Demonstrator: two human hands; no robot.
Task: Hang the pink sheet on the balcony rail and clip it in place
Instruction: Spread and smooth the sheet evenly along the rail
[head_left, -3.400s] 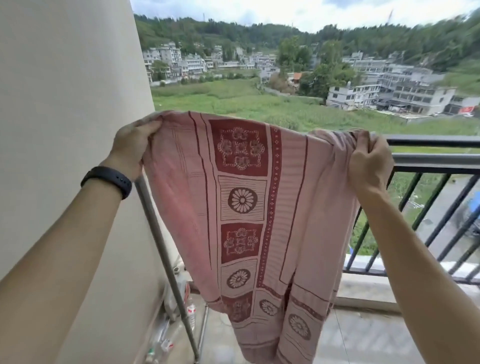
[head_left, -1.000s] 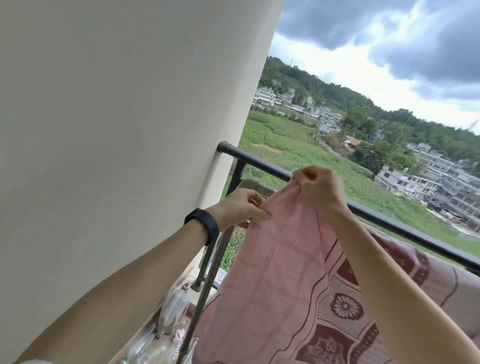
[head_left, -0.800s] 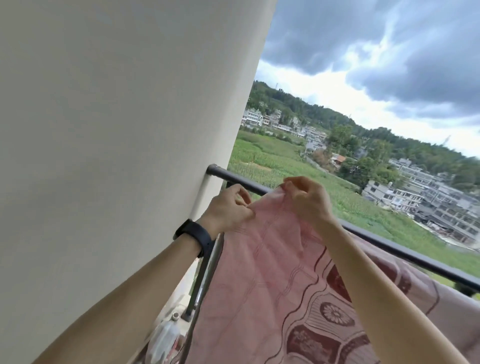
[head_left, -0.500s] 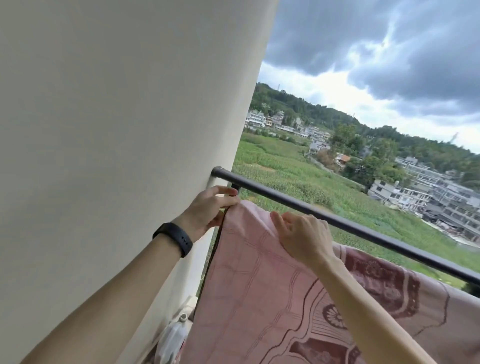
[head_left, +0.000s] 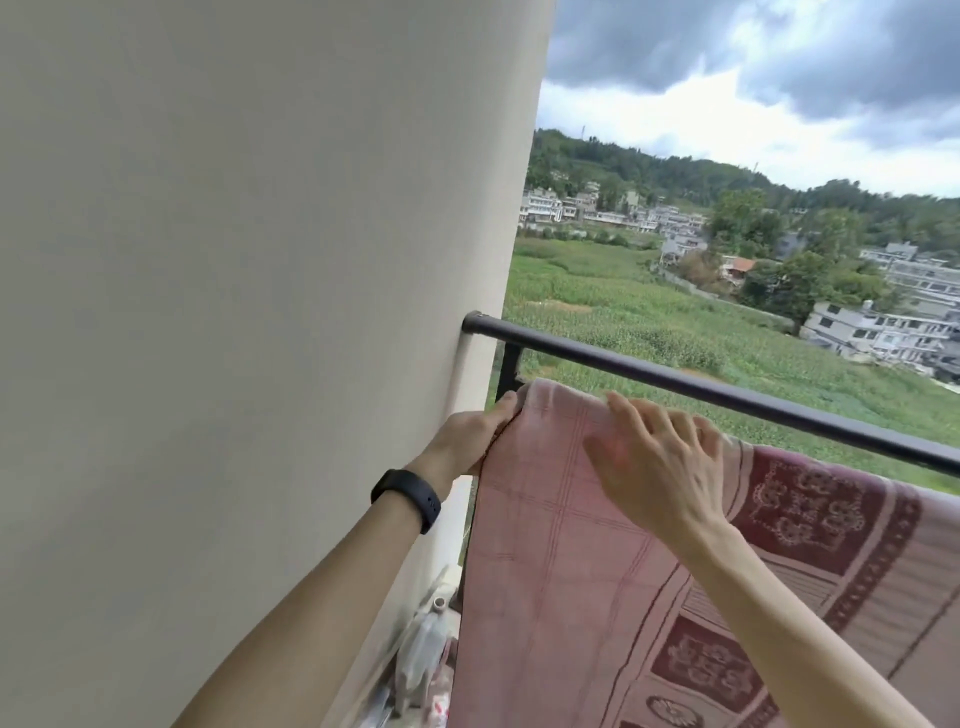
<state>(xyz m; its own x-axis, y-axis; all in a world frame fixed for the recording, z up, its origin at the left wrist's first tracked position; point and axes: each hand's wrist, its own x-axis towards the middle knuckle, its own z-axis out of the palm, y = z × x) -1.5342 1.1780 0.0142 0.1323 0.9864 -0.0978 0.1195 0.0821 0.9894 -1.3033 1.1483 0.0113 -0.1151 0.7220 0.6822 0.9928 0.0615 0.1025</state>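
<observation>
The pink sheet (head_left: 566, 561) with dark red flower panels hangs draped over a lower bar just inside the black balcony rail (head_left: 727, 397). My left hand (head_left: 475, 436), with a black band on its wrist, grips the sheet's left edge close to the wall. My right hand (head_left: 657, 467) lies on the top fold with fingers spread and straight, pressing the cloth flat. The bar under the sheet is hidden by the cloth. No clip is in view.
A cream wall (head_left: 234, 312) fills the left side and meets the rail's end. Plastic bottles and clutter (head_left: 423, 665) lie on the floor at the wall's foot. Beyond the rail are fields and buildings.
My right hand let go of the pinched top edge and now lies flat on the sheet. The sheet's corner came down to rest below the black rail, left hand still at its edge.
</observation>
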